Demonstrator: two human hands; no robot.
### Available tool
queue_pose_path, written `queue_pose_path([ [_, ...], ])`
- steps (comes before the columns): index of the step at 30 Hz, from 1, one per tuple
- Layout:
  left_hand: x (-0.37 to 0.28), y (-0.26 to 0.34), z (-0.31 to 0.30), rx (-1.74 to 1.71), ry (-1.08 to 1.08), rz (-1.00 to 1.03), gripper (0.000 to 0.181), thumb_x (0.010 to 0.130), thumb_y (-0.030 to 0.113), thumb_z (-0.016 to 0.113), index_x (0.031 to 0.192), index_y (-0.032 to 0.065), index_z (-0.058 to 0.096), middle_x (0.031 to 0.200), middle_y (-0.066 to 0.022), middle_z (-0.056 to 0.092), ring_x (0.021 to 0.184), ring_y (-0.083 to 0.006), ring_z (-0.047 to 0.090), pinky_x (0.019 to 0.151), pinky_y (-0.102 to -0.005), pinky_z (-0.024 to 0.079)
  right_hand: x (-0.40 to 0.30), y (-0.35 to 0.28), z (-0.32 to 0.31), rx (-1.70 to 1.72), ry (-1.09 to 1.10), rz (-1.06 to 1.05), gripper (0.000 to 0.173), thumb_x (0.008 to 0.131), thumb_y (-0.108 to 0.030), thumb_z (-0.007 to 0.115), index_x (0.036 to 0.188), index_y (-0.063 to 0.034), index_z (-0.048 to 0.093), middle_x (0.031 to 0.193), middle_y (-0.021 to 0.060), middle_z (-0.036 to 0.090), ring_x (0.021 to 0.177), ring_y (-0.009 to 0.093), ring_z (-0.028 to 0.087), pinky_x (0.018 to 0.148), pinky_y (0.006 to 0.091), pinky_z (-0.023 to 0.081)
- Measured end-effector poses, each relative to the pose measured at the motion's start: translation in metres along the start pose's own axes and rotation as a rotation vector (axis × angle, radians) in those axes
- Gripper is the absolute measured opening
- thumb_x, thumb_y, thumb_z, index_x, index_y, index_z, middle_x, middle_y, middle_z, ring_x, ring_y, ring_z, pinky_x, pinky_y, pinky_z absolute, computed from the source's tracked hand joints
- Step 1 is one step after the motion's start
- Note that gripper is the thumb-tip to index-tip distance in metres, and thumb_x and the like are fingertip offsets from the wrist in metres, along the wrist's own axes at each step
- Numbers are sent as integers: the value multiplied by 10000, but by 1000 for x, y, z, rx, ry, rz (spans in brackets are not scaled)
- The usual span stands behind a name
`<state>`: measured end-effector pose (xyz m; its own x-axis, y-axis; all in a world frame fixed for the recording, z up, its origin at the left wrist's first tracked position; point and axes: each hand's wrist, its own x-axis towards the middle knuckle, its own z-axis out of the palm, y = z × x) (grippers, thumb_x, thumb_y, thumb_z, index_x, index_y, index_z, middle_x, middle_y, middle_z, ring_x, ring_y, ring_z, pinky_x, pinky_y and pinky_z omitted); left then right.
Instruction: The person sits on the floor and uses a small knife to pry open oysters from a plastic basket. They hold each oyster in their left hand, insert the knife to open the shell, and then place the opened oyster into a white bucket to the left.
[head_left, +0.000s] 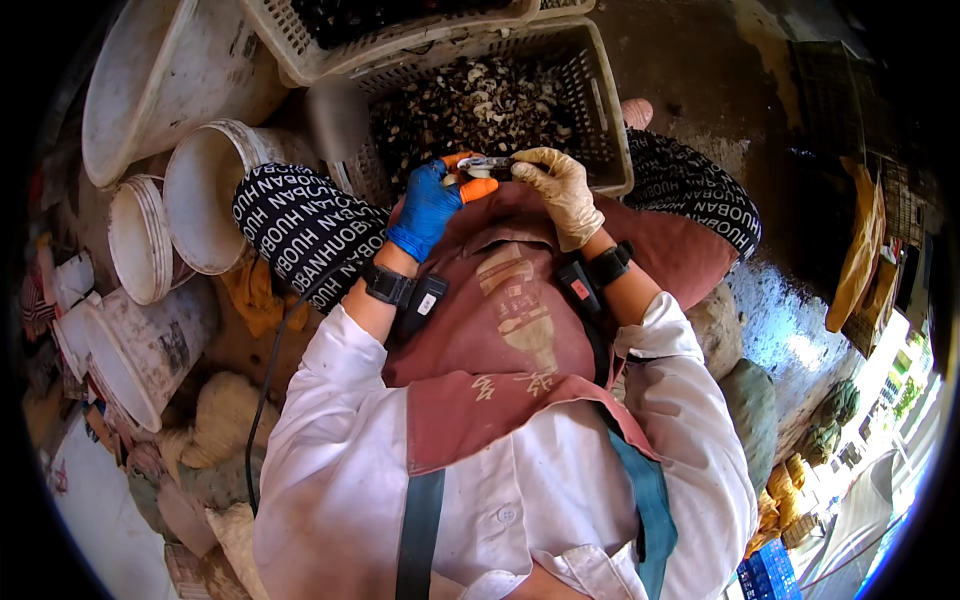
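My left hand, in a blue glove with orange covers on the thumb and a finger, pinches a small pale piece. My right hand wears an off-white glove and grips a small metal tool. The tool's shiny end reaches between the left fingers, and its exact kind is unclear. Both hands are close together above the lap, at the near side of a plastic crate. Inside that crate lie many small dark and pale pieces, perhaps shells or trimmings.
Another perforated crate with dark contents overlaps the far left. White buckets and a large pale tub stand on the left. A dark red apron covers the lap. Wet floor shows at right.
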<state>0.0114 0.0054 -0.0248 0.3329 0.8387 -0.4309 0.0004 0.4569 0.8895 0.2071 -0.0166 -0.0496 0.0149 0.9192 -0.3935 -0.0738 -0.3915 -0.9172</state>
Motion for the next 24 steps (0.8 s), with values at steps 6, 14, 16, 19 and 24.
queue_pose_path([
  [6,-2,-8,-6,-42,19,-93,285,797,162,748,1068,104,680,795,89,585,648,-7,443,549,-173,338,4,12,1,-31,-4,-28,194,832,-82,701,999,11,676,902,39,673,817,88,580,756,240,480],
  [14,-8,-19,-17,-71,-37,-155,247,816,171,730,1043,86,680,743,91,559,621,-18,455,532,-187,333,4,17,0,-132,-17,-39,215,819,-126,720,988,2,683,900,60,671,814,104,579,755,255,480],
  [16,-11,-18,-20,-71,-60,-169,266,811,173,734,1049,70,680,758,74,579,634,-29,479,554,-190,360,3,17,1,-148,-15,-77,200,820,-129,720,972,-3,684,864,55,665,784,98,577,726,242,478],
  [19,-19,1,-19,-70,-135,-181,322,787,186,757,1062,41,677,827,26,632,702,-58,547,641,-196,431,5,6,-7,-333,54,1,150,829,-130,712,914,-9,684,793,32,647,711,81,563,656,220,467],
  [24,-20,17,-8,-76,-167,-78,367,794,95,738,1137,22,628,938,40,621,813,-47,540,714,-199,438,19,22,-26,130,101,-24,148,863,-105,681,950,6,635,811,23,634,702,87,570,655,220,478],
])
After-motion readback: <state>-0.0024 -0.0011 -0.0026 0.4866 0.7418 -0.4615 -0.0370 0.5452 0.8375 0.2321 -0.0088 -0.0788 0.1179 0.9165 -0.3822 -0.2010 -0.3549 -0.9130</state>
